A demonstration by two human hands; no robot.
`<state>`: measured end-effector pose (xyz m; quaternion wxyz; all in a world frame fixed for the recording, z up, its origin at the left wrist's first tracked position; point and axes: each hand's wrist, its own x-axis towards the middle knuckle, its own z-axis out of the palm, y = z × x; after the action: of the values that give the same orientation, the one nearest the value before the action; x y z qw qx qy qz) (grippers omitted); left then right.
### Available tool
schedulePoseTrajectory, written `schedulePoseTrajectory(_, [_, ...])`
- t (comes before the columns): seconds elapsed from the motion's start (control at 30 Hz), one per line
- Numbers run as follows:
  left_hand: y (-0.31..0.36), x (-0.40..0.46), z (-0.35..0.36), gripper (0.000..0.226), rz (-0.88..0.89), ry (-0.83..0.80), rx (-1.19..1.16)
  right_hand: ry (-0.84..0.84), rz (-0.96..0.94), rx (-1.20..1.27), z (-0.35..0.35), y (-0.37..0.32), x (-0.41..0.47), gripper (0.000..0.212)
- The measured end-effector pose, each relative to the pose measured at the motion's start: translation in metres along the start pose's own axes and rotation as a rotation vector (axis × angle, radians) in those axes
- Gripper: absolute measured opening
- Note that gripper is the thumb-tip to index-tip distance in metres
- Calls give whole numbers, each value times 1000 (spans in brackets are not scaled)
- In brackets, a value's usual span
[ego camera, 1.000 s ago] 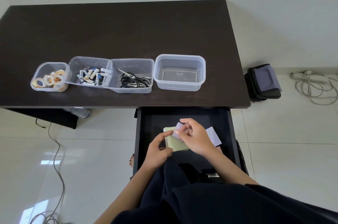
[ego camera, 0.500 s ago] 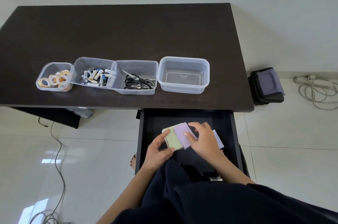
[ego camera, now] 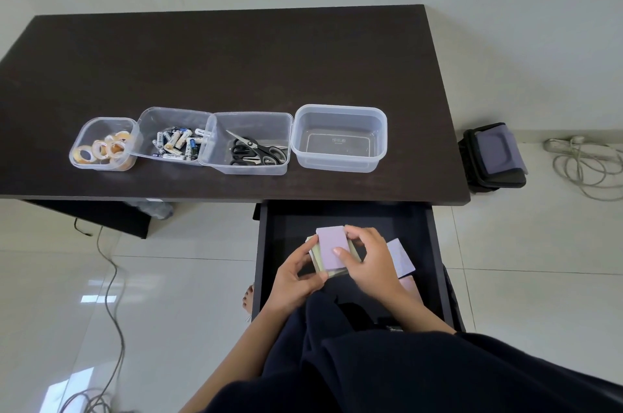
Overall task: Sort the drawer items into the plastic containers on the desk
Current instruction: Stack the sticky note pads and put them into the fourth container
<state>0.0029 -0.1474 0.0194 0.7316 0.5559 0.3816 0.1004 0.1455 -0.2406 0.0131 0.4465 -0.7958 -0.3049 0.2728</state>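
Both hands grasp the sticky-note stack [ego camera: 332, 252] in the open drawer [ego camera: 438, 264], right hand [ego camera: 369, 261] nearer the empty container [ego camera: 338, 138] directly beyond at the desk's [ego camera: 236, 58] front-right corner.

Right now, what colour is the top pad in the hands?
Light purple pad, seen from the head camera.

Over the open drawer [ego camera: 435, 244], both hands hold a stack of sticky notes [ego camera: 332, 249]; left hand [ego camera: 296, 277] below, right hand [ego camera: 371, 261] on top.
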Motion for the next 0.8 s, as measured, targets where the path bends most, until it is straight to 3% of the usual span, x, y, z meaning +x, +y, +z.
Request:
schedulePoseTrajectory(0.3, [6, 2, -3, 72, -63, -44, -50, -246, 209, 334, -10, -5, -6, 41])
schedulePoseTrajectory(0.6, [7, 1, -5, 82, -36, -136, 74, -331, 318, 402, -9, -4, -9, 38])
schedulePoseTrajectory(0.7, [6, 0, -7, 74, -98, -142, 40, -336, 329, 401, -7, -1, -8, 37])
schedulePoseTrajectory(0.8, [7, -1, -4, 49, -163, -73, -3, -325, 323, 399, -6, 0, -8, 38])
